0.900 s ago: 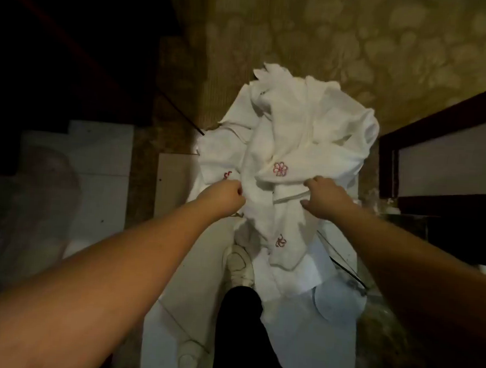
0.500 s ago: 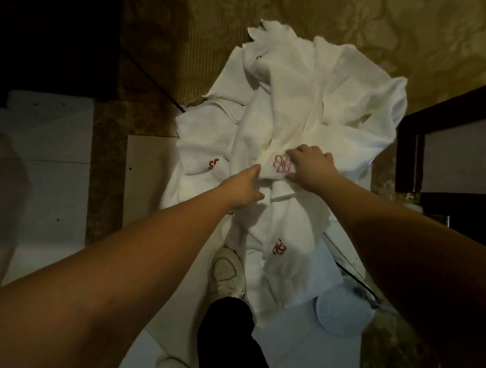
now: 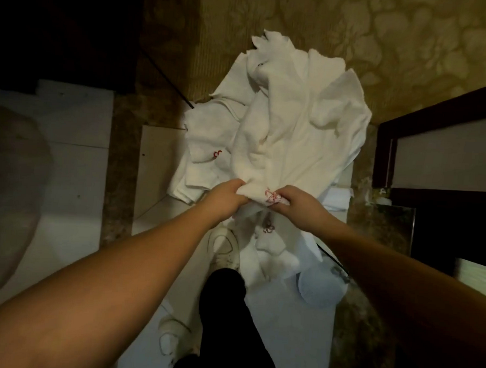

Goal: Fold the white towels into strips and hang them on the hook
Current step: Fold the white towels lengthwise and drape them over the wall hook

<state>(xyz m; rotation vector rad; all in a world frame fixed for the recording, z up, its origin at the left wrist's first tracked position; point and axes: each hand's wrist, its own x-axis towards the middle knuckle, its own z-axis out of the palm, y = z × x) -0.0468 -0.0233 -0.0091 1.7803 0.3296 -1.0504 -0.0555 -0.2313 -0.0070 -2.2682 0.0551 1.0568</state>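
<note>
A bunch of white towels (image 3: 290, 124) hangs against the patterned wall, gathered at the top where the hook is hidden under cloth. Some towels carry a small red embroidered flower. My left hand (image 3: 227, 197) pinches the lower edge of the front towel. My right hand (image 3: 294, 204) grips the same edge just beside it, by the red flower. The two hands are almost touching. Another towel (image 3: 206, 159) with a red mark hangs behind on the left, and a third end (image 3: 269, 244) droops below my hands.
A dark wooden frame (image 3: 384, 152) stands to the right of the towels. Pale floor tiles (image 3: 76, 175) lie to the left. My white shoes (image 3: 224, 247) and dark trouser leg (image 3: 229, 323) are below the towels, beside a round white object (image 3: 317, 292).
My hands were apart on the towel's lower part, then came together. Both now clutch the edge by the red flower, which has bunched up between them.
</note>
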